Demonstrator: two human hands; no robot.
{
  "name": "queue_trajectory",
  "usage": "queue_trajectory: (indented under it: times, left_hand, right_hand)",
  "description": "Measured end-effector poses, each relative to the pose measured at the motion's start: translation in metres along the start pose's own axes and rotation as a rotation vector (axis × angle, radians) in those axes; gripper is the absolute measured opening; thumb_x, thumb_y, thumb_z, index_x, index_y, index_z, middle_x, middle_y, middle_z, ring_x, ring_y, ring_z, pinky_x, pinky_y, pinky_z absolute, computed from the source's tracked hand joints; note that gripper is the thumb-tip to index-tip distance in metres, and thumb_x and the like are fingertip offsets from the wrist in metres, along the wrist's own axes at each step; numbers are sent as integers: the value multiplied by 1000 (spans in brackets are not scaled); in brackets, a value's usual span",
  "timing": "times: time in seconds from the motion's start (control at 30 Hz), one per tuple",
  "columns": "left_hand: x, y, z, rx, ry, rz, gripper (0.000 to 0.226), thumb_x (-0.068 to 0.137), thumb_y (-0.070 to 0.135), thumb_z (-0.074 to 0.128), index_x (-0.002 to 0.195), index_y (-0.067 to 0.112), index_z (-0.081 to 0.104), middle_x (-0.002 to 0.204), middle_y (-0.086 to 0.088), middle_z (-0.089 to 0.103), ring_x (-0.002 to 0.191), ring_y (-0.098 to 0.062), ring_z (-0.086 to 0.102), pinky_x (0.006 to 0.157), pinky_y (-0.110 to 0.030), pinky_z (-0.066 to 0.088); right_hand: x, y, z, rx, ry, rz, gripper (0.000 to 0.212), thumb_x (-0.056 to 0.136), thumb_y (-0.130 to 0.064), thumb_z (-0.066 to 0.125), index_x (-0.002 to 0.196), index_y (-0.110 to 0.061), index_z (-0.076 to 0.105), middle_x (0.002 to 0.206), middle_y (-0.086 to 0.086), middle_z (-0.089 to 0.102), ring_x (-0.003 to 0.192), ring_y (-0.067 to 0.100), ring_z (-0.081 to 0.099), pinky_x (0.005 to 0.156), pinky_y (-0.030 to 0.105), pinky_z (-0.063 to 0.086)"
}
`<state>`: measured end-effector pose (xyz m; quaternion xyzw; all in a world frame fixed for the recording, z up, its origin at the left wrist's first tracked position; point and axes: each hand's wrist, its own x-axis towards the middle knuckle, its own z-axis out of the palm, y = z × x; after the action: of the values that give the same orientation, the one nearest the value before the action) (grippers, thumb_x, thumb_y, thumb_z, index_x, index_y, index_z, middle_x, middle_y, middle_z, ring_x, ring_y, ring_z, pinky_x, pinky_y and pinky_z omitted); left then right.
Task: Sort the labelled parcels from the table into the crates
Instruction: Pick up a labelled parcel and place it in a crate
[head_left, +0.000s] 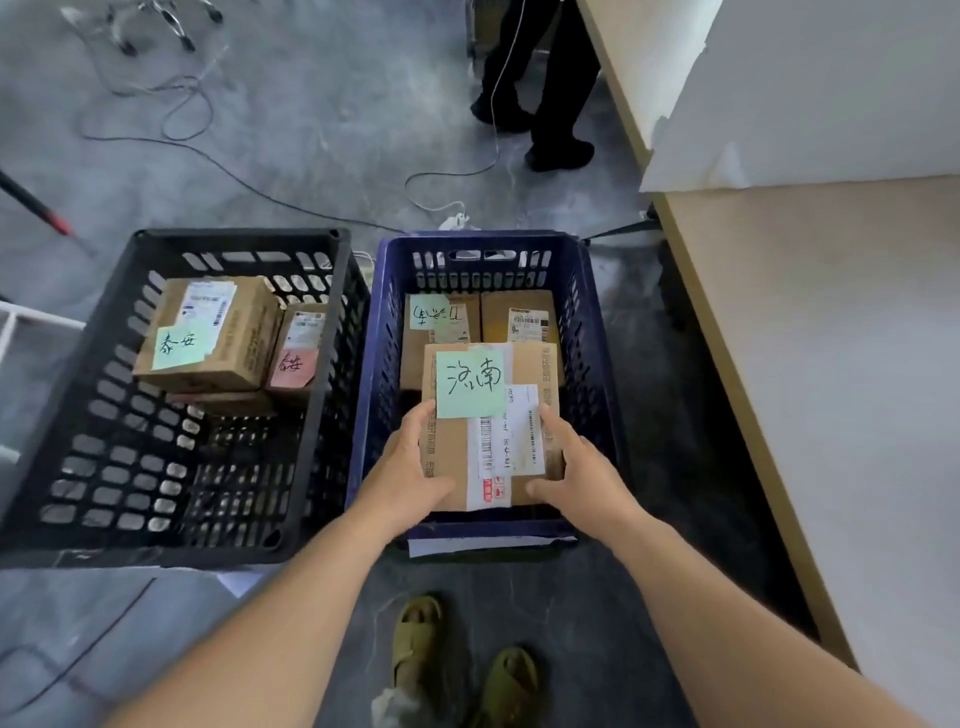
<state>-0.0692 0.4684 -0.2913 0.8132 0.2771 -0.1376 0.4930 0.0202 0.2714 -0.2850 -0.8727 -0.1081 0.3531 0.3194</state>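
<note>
Left hand (410, 462) and right hand (576, 467) grip one cardboard parcel (491, 421) from opposite sides, fingers (550, 426) curled along its edges, thumbs on its near end. The parcel sits between the hands over the blue crate (592, 332). Beyond the fingers, two parcels (478, 317) lie inside. Left of the fingers stands the black crate (124, 332) containing further parcels (228, 332).

Grey concrete floor (311, 104), scuffed and pale, crossed by loose cables (182, 104) well beyond the hands. Light wooden table (831, 364) along the right side, white sheet (831, 93) at its far end. Soft, even light.
</note>
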Motion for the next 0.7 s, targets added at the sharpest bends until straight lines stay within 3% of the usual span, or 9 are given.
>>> queue_trajectory:
  times: [0.2,0.3,0.47,0.6,0.7]
  left_hand:
    - [36,-18,4,32,-3,-71,89,81,11,66,142,48,13,132,5,41,106,-13,50,87,-34,48]
    - [51,-31,8,88,-33,-118,90,82,8,67,144,44,13,130,4,40,101,-12,50,81,-31,46]
    - [76,-52,19,182,-71,-202,91,83,6,62,146,44,8,133,-1,41,103,-18,55,89,-39,51]
    - [91,-64,28,275,-99,-265,91,84,2,54,147,44,3,133,-3,39,99,-21,56,85,-40,53]
    - [103,-73,33,355,-87,-297,86,86,1,50,148,39,3,129,-8,41,103,-26,55,91,-43,50]
  right_hand:
    - [43,2,16,-27,-57,41,101,84,-17,71,150,-47,-1,137,-4,47,116,14,52,94,37,52]
    - [61,5,26,-36,-89,71,100,87,-16,68,150,-45,-5,137,-3,49,114,15,54,92,36,51]
    - [93,17,48,-51,-112,129,93,93,-16,61,150,-44,-5,135,-2,53,107,14,56,87,32,52]
    - [114,26,67,-107,-180,203,99,91,-18,64,149,-46,-11,128,2,57,99,18,60,85,39,55]
    - [131,28,82,-153,-229,236,104,90,-20,66,147,-45,-17,125,5,58,100,20,61,88,40,54]
